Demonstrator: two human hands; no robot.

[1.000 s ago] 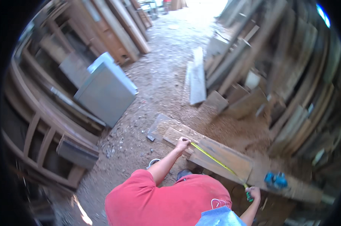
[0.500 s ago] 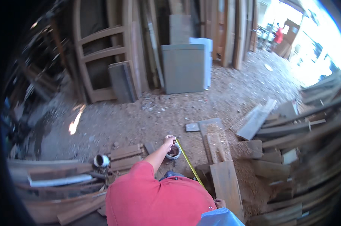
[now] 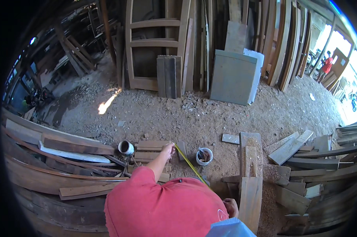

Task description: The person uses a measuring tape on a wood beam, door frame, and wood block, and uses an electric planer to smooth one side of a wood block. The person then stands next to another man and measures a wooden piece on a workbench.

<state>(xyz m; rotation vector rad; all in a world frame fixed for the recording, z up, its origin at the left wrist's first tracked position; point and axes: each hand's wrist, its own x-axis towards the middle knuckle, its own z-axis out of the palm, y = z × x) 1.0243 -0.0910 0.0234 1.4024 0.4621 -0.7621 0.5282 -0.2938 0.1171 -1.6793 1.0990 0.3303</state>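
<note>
My left hand (image 3: 169, 149) is closed on the free end of a yellow tape measure (image 3: 191, 166), held out over short wooden slats (image 3: 148, 156) on the ground. The blade runs taut down and right until my red shirt hides it. My right hand (image 3: 230, 207) is low at my right side, fingers curled, beside a wooden plank (image 3: 250, 197). What it holds is hidden. To the right of the tape stands a white bucket (image 3: 208, 161) with dark things in it.
A second bucket (image 3: 126, 147) stands left of the slats. Lumber is piled on the left (image 3: 60, 173) and on the right (image 3: 324, 168). Door frames (image 3: 137, 83) and a grey panel (image 3: 233, 79) lean at the back. A person in red (image 3: 327, 65) stands far right.
My view has turned left, so the surroundings appear farther right. My left hand, with the tape end, has moved from beside the white bucket to the slats left of it.
</note>
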